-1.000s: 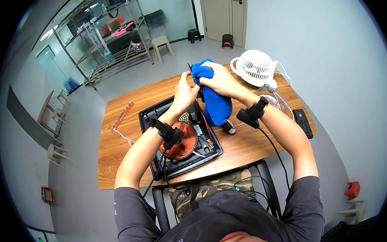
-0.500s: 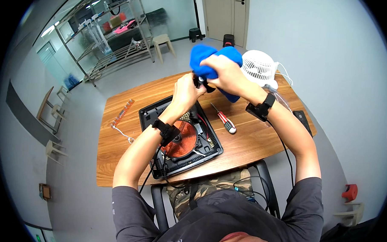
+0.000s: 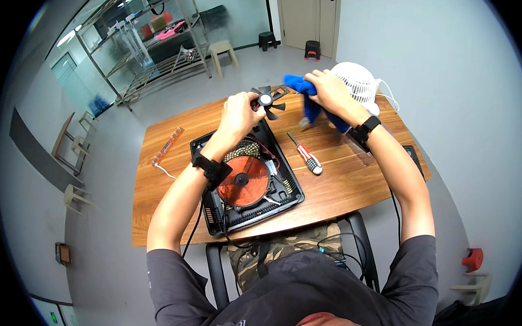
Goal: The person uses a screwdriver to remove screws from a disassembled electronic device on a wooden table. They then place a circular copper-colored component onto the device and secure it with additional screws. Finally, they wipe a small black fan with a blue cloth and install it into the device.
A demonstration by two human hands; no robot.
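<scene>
My left hand holds a small black bladed fan with a pale round hub, raised over the back edge of an open black appliance housing. Inside that housing lies a round copper coil, with wires around it. My right hand grips a blue cloth just right of the fan, apart from it. A red-and-white handled screwdriver lies right of the housing. Both wrists wear black straps with devices.
The wooden table carries an orange component strip at left, a white grille fan at back right and a black object at right. Beyond are a metal rack, stools and a door. A chair is beneath me.
The cloth has moved off the small fan and swung right with my right hand, uncovering the fan in my left hand, which has shifted slightly left. The screwdriver has come into view.
</scene>
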